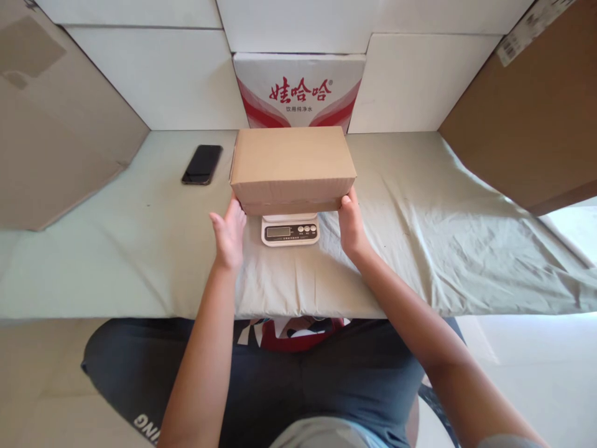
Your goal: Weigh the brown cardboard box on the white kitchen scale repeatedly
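A closed brown cardboard box (293,155) sits over a small white digital kitchen scale (290,239); whether it rests on the scale's platform or is held just above cannot be told. Only the scale's front, with its display and several round buttons, shows below the box. At the box's lower left corner is my left hand (229,233), thumb sticking out and fingers against or under the side. My right hand (352,221) grips the lower right corner, its thumb on the front face and its other fingers mostly hidden.
A black smartphone (202,165) lies on the cloth-covered table (163,267), left of the box. White boxes (298,25) and a carton with red lettering (301,93) wall off the back. Large cardboard panels stand at the left (60,118) and right (536,112).
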`<state>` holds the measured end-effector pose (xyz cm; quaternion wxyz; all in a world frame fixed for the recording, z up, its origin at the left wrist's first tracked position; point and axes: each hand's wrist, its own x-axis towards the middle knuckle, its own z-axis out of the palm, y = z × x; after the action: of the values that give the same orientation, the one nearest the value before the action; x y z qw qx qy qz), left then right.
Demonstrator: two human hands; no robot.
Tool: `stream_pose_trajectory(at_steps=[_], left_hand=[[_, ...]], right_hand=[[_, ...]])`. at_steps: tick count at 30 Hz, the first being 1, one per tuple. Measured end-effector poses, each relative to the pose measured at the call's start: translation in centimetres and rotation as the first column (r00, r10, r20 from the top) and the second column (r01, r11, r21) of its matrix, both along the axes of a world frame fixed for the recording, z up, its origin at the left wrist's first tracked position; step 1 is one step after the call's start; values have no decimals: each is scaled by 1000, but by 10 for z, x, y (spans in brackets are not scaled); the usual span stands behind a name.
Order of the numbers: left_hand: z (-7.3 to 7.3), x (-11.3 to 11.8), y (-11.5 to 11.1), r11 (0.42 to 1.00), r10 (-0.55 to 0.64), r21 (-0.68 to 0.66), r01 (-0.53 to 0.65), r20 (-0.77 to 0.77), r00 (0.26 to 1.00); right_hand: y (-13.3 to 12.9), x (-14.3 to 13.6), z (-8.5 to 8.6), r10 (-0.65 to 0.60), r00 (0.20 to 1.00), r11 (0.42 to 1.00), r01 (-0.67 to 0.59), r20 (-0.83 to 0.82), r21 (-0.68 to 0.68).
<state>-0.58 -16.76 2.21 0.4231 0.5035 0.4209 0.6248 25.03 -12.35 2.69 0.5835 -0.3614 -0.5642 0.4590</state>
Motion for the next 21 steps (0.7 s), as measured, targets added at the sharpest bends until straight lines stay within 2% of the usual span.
stream_pose_trajectory(at_steps=[5, 11, 16, 21], left_hand=[[0, -1, 0, 1000, -3, 6, 3, -15, 1000], [-4, -10, 0, 996, 83, 17, -82, -10, 997], [-9, -16, -1, 991, 130, -2, -130, 2, 991], [-8, -17, -2, 989, 148, -11, -148, 2, 989]], right_hand=[[1, 1, -1, -16, 1000, 1000, 16, 18, -21], [4, 15, 2, -223, 974, 969, 218, -39, -118], [6, 17, 4, -249, 965, 957, 231, -84, -175], [4, 12, 2, -241, 965, 956, 217, -100, -199]])
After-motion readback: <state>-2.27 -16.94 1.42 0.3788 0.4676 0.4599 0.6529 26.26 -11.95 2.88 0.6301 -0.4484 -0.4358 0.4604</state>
